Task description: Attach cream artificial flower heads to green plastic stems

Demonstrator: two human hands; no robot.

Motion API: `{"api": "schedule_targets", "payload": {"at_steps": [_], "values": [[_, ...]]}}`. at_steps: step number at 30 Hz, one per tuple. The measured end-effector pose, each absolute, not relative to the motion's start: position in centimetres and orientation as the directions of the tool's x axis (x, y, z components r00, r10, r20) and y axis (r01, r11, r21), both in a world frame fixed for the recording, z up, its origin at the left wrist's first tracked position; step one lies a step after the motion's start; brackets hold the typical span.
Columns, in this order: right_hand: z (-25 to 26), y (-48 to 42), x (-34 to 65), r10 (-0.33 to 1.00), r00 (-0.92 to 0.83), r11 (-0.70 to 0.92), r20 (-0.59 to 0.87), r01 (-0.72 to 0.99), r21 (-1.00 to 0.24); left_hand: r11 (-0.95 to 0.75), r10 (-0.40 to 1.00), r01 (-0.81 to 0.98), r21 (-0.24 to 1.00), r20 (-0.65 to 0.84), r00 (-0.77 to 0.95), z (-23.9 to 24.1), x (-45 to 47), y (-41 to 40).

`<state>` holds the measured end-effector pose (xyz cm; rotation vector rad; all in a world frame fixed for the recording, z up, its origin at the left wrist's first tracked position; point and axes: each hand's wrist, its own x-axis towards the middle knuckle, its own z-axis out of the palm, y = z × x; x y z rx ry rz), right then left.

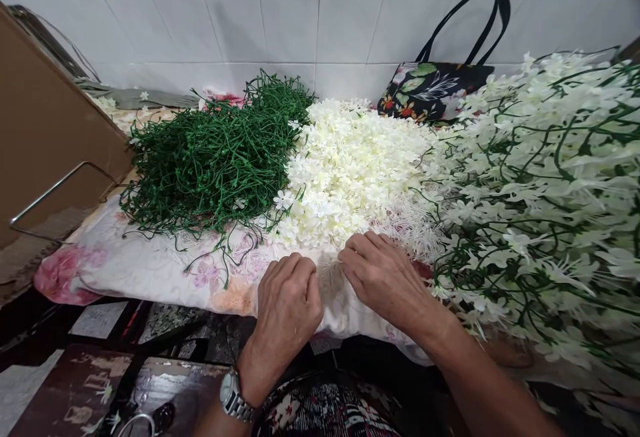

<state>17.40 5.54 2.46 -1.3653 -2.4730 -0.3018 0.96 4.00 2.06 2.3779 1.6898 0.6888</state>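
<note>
My left hand (pixel 290 295), with a metal watch (pixel 234 393) on its wrist, is closed in front of a heap of loose white artificial blossoms (pixel 345 163). Its fingertips face away, so whatever they grip is hidden. My right hand (pixel 379 270) is curled, thumb and fingers pinched together, at the near edge of the blossoms. Between the two hands are faint thin white strands, too fine to make out. White thread-like stamens (pixel 415 227) lie just beyond the right hand. Left of the blossoms is a pile of green plastic stems (pixel 215 157).
Assembled white flower sprays (pixel 545 203) are heaped on the right. A black floral bag (pixel 435 93) leans against the tiled wall (pixel 290 10). On the left stands a brown cardboard panel (pixel 55 103) with a metal wire handle. A flowered cloth (pixel 150 270) covers the work surface.
</note>
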Motion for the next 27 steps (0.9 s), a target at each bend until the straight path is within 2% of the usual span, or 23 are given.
{"api": "schedule_targets", "payload": {"at_steps": [2,5,7,9,10,12,15,19,23,27], "values": [[2.4,5.7,17.7,0.764,-0.484,0.525,0.426,0.851,0.025,-0.342,0.933,0.811,0.475,0.276,0.232,2.3,0.7,3.7],[2.8,5.4,18.1,0.688,-0.43,0.569,0.585,0.82,-0.066,-0.259,0.965,0.639,0.724,0.212,0.152,2.6,0.4,3.2],[3.3,4.8,18.0,0.631,-0.384,0.618,0.674,0.774,-0.138,-0.105,0.993,0.419,0.902,0.07,0.098,2.7,0.4,2.8],[3.5,3.9,17.5,0.598,-0.365,0.664,0.714,0.724,-0.187,0.102,0.989,0.106,0.989,-0.112,0.094,2.7,0.5,2.4],[3.6,3.5,17.2,0.587,-0.373,0.689,0.718,0.695,-0.203,0.203,0.973,-0.058,0.977,-0.195,0.121,2.6,0.6,2.2],[3.4,2.8,16.3,0.541,-0.386,0.745,0.747,0.632,-0.213,0.351,0.934,-0.326,0.878,-0.302,0.192,2.6,0.8,1.8],[2.6,2.1,15.3,0.48,-0.416,0.793,0.772,0.583,-0.178,0.431,0.902,-0.524,0.734,-0.368,0.226,2.5,1.0,1.4],[1.7,1.9,14.7,0.506,-0.471,0.797,0.722,0.576,-0.182,0.39,0.911,-0.59,0.707,-0.391,0.133,2.1,1.0,1.2],[1.5,2.0,15.2,0.563,-0.434,0.786,0.703,0.544,-0.294,0.344,0.925,-0.589,0.731,-0.372,0.078,1.6,1.0,1.3],[1.3,2.5,16.6,0.645,-0.372,0.688,0.667,0.662,-0.296,0.321,0.935,-0.543,0.776,-0.351,0.051,1.4,0.6,1.4]]}}
